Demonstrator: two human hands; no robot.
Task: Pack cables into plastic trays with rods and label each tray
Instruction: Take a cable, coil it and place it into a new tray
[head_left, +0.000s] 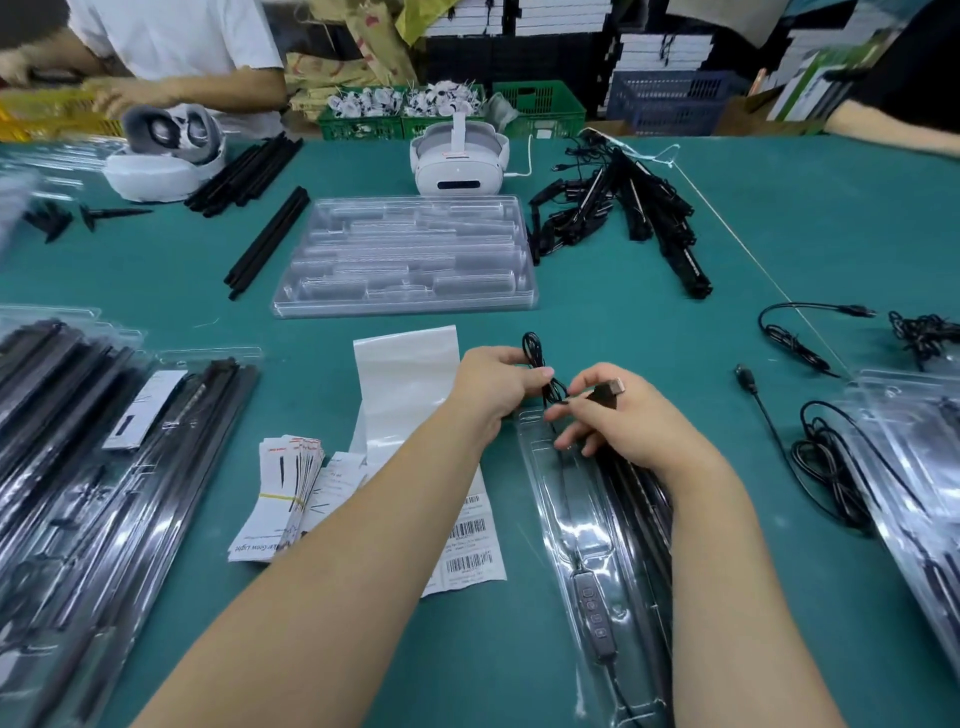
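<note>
While the left hand (493, 382) grips a coiled black cable (540, 371) at frame centre, the right hand (618, 415) pinches its USB plug (608, 393) above a clear plastic tray (582, 519) holding black rods (639, 499). Lower left, banded leaflets (280, 499) read "Grow Light"; barcode labels (467, 545) lie beside them.

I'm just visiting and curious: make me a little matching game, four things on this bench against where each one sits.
Things:
1. white headset
2. stack of empty clear trays
3. bundle of paper labels
4. USB plug

Places:
A. pinched in the right hand
B. far edge of the green table, by the green crates
C. middle of the table
D. left of the barcode sheet

Pairs: 1-B, 2-C, 3-D, 4-A
</note>
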